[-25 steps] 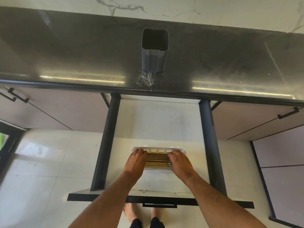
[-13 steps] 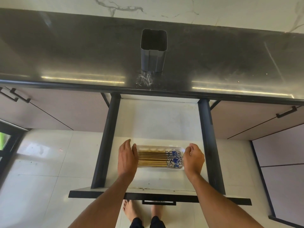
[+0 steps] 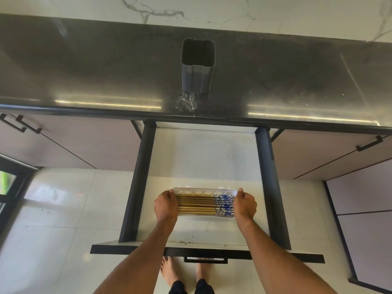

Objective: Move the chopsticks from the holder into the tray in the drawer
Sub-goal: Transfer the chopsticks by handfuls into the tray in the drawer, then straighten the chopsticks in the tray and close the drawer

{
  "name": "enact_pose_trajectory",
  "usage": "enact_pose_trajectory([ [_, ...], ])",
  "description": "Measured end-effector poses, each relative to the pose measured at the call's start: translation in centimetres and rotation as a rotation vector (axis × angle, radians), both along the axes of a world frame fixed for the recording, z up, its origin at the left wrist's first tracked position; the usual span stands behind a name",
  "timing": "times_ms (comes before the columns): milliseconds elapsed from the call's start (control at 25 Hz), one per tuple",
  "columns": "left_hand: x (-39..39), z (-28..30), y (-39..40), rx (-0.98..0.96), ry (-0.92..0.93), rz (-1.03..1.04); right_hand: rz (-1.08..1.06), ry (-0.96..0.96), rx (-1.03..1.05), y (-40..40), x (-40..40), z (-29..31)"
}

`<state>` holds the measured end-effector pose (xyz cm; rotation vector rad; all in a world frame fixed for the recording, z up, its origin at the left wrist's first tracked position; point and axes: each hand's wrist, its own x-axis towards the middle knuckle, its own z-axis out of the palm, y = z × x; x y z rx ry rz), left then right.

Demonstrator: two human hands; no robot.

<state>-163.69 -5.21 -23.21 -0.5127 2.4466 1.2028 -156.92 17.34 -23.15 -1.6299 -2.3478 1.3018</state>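
Several wooden chopsticks (image 3: pixel 199 205) with blue-and-white patterned ends lie side by side in a white plastic tray (image 3: pixel 203 190). The tray rests on the floor of the open drawer (image 3: pixel 203 158). My left hand (image 3: pixel 165 205) grips the tray's left end. My right hand (image 3: pixel 244 204) grips its right end. The dark rectangular holder (image 3: pixel 197 66) stands upright on the counter above the drawer, and its opening looks empty.
The dark counter (image 3: pixel 84 71) runs across the view, with a marble wall behind it. Dark side rails (image 3: pixel 137 183) bound the drawer, whose front panel with a handle (image 3: pixel 205 260) is nearest me. Closed cabinet doors flank it. My bare feet stand on the pale tiled floor below.
My hands lifted off the top of the chopsticks, spread apart to the tray's two ends, and now close on those ends.
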Motion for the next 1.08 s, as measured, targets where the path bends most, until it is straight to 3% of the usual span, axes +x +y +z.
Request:
enact_pose_trajectory([
  [880, 0.6, 1.0, 0.1, 0.093, -0.006, -0.031, 0.131, -0.043, -0.053, -0.2, 0.2, 0.5],
  [1080, 1.9, 2.9, 0.2, -0.244, 0.18, -0.192, 0.332, 0.023, 0.206, -0.8, 1.0, 2.5],
])
